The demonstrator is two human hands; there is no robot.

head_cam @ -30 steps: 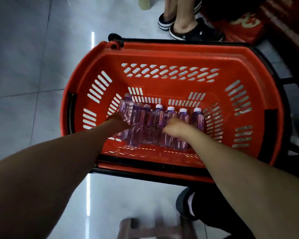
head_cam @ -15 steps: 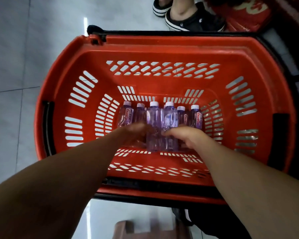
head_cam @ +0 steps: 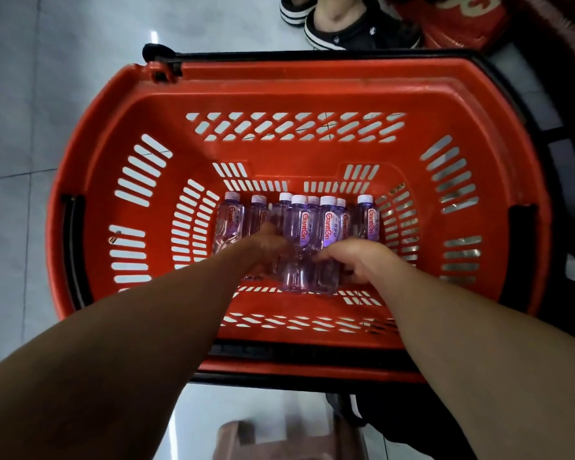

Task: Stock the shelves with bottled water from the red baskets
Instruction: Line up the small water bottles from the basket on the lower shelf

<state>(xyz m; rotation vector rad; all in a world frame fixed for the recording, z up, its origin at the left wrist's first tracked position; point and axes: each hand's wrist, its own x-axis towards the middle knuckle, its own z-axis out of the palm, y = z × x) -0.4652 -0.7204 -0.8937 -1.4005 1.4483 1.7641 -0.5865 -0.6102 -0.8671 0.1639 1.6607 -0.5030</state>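
Note:
A red slotted basket (head_cam: 279, 78) stands on the floor below me. Several clear, purple-tinted water bottles with white caps lie in a row on its bottom, from the left bottle (head_cam: 229, 217) to the right one (head_cam: 367, 217). Two bottles in the middle, one (head_cam: 300, 227) beside the other (head_cam: 329, 224), sit higher and closer than the rest. My left hand (head_cam: 266, 250), blurred, grips the left one of this pair from its left side. My right hand (head_cam: 356, 257) curls round the right one.
Another person's feet in black sandals (head_cam: 346, 24) stand just beyond the basket, next to a red object (head_cam: 462, 18). A black handle (head_cam: 312, 54) runs along the basket's far rim. A brown stool (head_cam: 279, 439) is at the bottom. Grey tiles (head_cam: 30, 94) lie to the left.
My view has moved closer over the basket. Both hands have drawn together on the middle bottles, and two of them have come up out of the row.

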